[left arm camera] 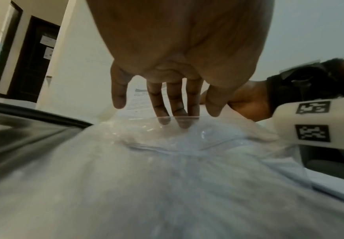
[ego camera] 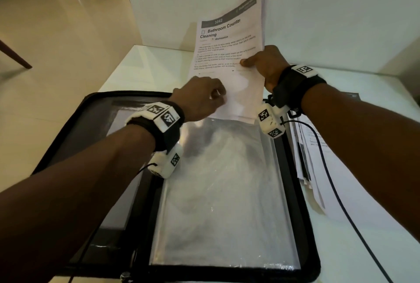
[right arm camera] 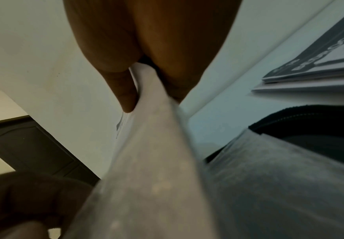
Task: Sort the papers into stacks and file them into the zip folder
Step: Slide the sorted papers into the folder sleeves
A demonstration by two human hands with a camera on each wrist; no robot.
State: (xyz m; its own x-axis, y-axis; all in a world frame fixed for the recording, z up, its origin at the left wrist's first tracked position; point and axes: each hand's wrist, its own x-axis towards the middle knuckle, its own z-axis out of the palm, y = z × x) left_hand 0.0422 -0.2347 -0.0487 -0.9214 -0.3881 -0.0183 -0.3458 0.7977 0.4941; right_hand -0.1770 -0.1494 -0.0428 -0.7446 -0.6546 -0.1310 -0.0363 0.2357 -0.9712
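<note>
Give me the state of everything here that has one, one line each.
zip folder, unzipped, lying open flat
clear sleeve, mouth held open
paper stack, tilted up, bottom edge at the sleeve mouth
left hand, fingertips tucked into the sleeve mouth
right hand, grips the paper stack
spare papers, lying flat beside the folder

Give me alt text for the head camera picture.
The right hand grips a paper stack headed Bathroom Counter Cleaning, lower edge at a clear sleeve in the open black zip folder. The left hand is at the sleeve's mouth.
</note>
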